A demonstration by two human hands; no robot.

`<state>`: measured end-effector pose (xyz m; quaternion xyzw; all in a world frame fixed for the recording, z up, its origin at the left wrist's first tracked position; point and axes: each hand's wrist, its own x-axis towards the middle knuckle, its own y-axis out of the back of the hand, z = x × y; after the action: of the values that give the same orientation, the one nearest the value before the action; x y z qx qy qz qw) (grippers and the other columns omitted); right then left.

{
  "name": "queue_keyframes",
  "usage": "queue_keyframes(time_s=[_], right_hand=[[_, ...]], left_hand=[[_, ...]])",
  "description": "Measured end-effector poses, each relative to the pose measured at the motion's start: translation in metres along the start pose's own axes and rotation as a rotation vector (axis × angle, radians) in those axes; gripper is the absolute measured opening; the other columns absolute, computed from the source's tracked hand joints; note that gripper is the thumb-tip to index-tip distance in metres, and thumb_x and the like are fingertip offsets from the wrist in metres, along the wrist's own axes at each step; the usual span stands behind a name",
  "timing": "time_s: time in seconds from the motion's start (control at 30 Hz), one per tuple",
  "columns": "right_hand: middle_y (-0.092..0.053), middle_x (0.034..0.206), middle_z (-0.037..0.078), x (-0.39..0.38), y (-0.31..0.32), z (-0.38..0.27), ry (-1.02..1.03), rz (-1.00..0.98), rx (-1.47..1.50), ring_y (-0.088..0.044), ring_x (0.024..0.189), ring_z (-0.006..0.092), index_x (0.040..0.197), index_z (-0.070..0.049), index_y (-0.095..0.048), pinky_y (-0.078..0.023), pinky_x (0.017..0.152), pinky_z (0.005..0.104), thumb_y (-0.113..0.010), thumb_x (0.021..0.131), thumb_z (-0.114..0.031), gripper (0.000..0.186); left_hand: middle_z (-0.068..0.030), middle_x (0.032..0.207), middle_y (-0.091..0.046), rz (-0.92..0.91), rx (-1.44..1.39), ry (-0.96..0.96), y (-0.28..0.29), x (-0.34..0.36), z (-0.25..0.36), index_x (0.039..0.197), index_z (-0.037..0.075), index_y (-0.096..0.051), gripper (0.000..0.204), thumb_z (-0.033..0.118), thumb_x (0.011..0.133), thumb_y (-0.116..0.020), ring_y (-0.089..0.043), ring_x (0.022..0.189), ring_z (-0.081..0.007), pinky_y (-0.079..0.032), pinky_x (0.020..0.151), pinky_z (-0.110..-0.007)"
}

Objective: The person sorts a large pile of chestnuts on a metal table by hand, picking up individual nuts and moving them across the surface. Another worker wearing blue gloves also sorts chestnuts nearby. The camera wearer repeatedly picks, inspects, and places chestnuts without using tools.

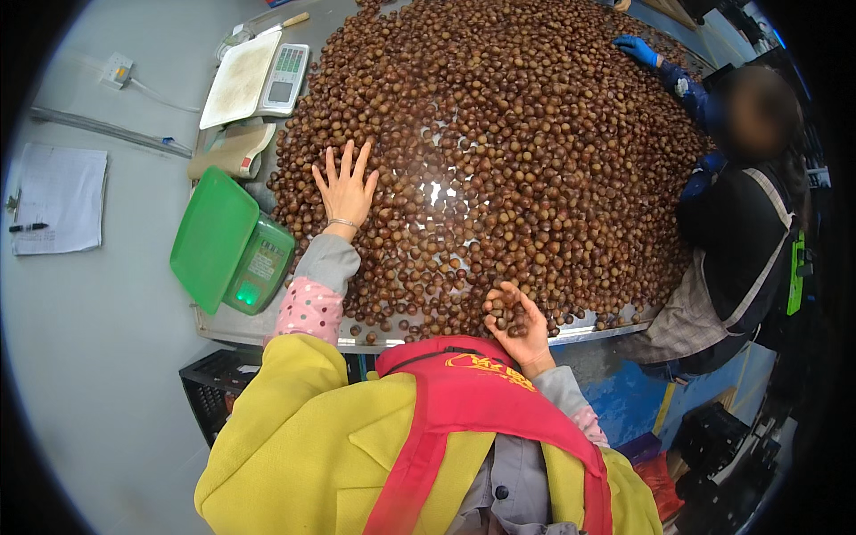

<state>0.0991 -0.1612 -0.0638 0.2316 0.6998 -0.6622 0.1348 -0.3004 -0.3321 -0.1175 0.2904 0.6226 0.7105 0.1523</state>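
A wide heap of round brown nuts (535,160), like macadamias in their shells, covers the metal table. My left hand (346,192) lies palm down on the left part of the heap, its fingers spread and straight, holding nothing that shows. Near the table's front edge my right hand (522,332) is cupped, palm up, with several nuts (510,316) in its curled fingers. In the middle of the heap the nuts thin out, and the shiny table top (437,192) shows between them.
Along the left edge stand a green scale (259,267) with a green tray and a white scale (283,80). A rolled sack (234,150) lies between them. At right a person in a checked apron reaches over the heap with a blue-gloved hand (637,49). A clipboard (61,198) hangs at far left.
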Motion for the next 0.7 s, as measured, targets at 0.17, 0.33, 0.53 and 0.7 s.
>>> queue_keyframes(time_s=[0.17, 0.33, 0.53, 0.7], right_hand=[[-0.064, 0.130, 0.017, -0.010, 0.004, -0.002, 0.031, 0.031, -0.007, -0.059, 0.116, 0.0323, 0.138, -0.006, -0.061, -0.054, 0.091, 0.0416, -0.044, 0.113, -0.032, 0.040], [-0.068, 0.126, 0.017, -0.021, 0.013, -0.005, 0.093, 0.108, -0.021, -0.062, 0.116, 0.0320, 0.138, -0.004, -0.061, -0.055, 0.091, 0.0414, -0.052, 0.109, -0.030, 0.040], [-0.068, 0.126, 0.017, -0.023, 0.015, -0.006, 0.124, 0.127, -0.046, -0.062, 0.113, 0.0321, 0.139, -0.003, -0.059, -0.055, 0.089, 0.0414, -0.049, 0.111, -0.030, 0.040], [-0.065, 0.128, 0.019, -0.029, 0.013, -0.004, 0.140, 0.098, -0.040, -0.061, 0.115, 0.0327, 0.142, -0.002, -0.055, -0.054, 0.089, 0.0423, -0.046, 0.112, -0.032, 0.043]], left_hand=[[0.0001, 0.173, -0.027, -0.006, -0.157, 0.055, 0.010, -0.045, -0.030, 0.163, 0.031, -0.039, 0.053, 0.041, 0.111, -0.049, -0.019, 0.160, -0.0348, -0.011, 0.127, -0.063], [-0.0166, 0.151, -0.052, 0.234, -0.431, 0.290, 0.030, -0.082, -0.022, 0.140, 0.009, -0.063, 0.039, 0.028, 0.114, -0.041, -0.041, 0.143, -0.0371, -0.032, 0.119, -0.054], [-0.0162, 0.133, -0.062, 0.071, -0.664, -0.287, 0.047, -0.140, 0.076, 0.119, 0.005, -0.069, 0.023, 0.012, 0.097, -0.065, -0.056, 0.128, -0.0353, -0.038, 0.115, -0.053], [-0.0001, 0.167, -0.042, -0.158, -0.285, -0.503, 0.041, -0.155, 0.084, 0.157, 0.027, -0.049, 0.057, 0.027, 0.102, -0.064, -0.034, 0.155, -0.0267, -0.018, 0.129, -0.057]])
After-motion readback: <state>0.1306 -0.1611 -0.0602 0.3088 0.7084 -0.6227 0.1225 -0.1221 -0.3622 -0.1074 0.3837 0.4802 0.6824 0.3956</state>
